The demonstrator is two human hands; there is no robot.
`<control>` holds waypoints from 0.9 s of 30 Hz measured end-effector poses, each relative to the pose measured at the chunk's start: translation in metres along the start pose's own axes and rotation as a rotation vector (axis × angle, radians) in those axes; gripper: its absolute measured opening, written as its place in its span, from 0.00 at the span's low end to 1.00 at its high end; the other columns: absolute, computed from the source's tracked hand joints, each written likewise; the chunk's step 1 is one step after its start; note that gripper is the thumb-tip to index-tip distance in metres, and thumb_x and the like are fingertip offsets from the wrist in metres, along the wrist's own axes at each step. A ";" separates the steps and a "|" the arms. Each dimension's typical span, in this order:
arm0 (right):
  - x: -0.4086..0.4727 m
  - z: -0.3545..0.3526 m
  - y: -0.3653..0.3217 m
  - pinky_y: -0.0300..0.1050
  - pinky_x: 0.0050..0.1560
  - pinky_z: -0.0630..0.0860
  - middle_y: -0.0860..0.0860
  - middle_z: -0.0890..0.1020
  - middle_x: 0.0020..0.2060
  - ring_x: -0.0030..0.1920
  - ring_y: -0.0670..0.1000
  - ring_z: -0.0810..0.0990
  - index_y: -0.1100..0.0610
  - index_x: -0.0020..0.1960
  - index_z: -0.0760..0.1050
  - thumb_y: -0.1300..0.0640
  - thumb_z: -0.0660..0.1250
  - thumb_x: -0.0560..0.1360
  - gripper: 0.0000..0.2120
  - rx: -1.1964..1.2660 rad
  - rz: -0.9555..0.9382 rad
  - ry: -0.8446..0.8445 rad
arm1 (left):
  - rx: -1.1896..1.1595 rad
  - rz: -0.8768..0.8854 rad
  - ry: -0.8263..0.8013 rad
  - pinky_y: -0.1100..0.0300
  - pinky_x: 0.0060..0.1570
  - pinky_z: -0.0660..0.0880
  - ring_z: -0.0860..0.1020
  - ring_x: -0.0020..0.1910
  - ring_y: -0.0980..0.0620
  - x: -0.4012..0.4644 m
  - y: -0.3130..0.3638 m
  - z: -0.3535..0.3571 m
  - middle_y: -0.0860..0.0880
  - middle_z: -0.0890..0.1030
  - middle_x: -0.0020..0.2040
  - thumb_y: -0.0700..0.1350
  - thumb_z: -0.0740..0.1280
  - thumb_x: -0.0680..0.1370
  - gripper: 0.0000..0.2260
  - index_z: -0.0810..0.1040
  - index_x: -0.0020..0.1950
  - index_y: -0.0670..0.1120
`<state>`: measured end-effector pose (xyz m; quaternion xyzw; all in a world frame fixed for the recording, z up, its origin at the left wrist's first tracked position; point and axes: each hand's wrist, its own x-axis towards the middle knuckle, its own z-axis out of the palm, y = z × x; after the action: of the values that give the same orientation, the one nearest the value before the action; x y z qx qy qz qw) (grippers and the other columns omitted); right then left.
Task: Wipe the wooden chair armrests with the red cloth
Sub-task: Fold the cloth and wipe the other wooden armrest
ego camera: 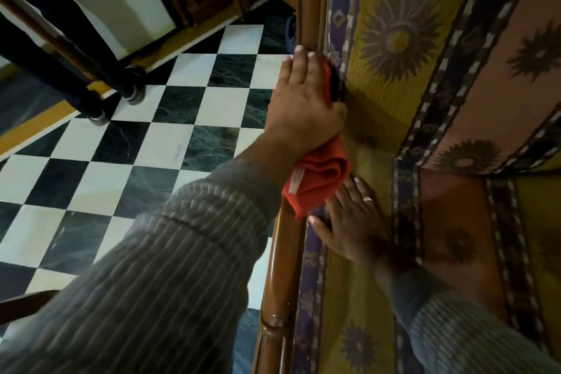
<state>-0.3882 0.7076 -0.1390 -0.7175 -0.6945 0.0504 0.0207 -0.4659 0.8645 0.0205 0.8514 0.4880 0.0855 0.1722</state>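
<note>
Red cloth [315,179] is bunched under the left hand [303,97], fingers pressed together and curled over the wooden armrest [282,267], so wiping looks midway, with rail left both ways. Right hand [349,222] is laid flat, fingers spread, on the cushion [403,39]; open checkered floor [121,161] is seen alongside.

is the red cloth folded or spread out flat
Folded and bunched. The red cloth shows rolled layers below the left hand, which presses it onto the wooden armrest; only a strip shows beside the fingers.
</note>
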 end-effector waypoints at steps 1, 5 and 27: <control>-0.002 0.001 -0.001 0.60 0.75 0.60 0.63 0.73 0.70 0.75 0.60 0.65 0.64 0.68 0.72 0.36 0.57 0.77 0.35 -0.002 0.003 0.005 | -0.028 -0.028 0.003 0.48 0.78 0.44 0.42 0.81 0.41 0.004 0.000 -0.002 0.41 0.45 0.83 0.57 0.62 0.76 0.40 0.47 0.81 0.41; -0.002 0.002 0.001 0.61 0.75 0.60 0.62 0.73 0.71 0.76 0.60 0.62 0.63 0.65 0.74 0.36 0.54 0.77 0.34 0.014 -0.004 0.017 | 0.156 0.115 0.022 0.45 0.78 0.43 0.42 0.81 0.41 -0.009 0.000 0.003 0.41 0.46 0.83 0.60 0.59 0.73 0.42 0.48 0.81 0.42; 0.000 0.011 0.003 0.64 0.74 0.63 0.62 0.57 0.75 0.77 0.61 0.59 0.68 0.71 0.66 0.37 0.54 0.70 0.41 0.026 -0.073 0.130 | 0.092 0.116 -0.003 0.50 0.80 0.42 0.43 0.81 0.43 -0.076 -0.008 0.011 0.41 0.48 0.82 0.58 0.57 0.78 0.37 0.50 0.81 0.41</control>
<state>-0.3862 0.7066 -0.1506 -0.6932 -0.7165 0.0117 0.0769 -0.5074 0.8000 0.0091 0.8854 0.4409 0.0714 0.1284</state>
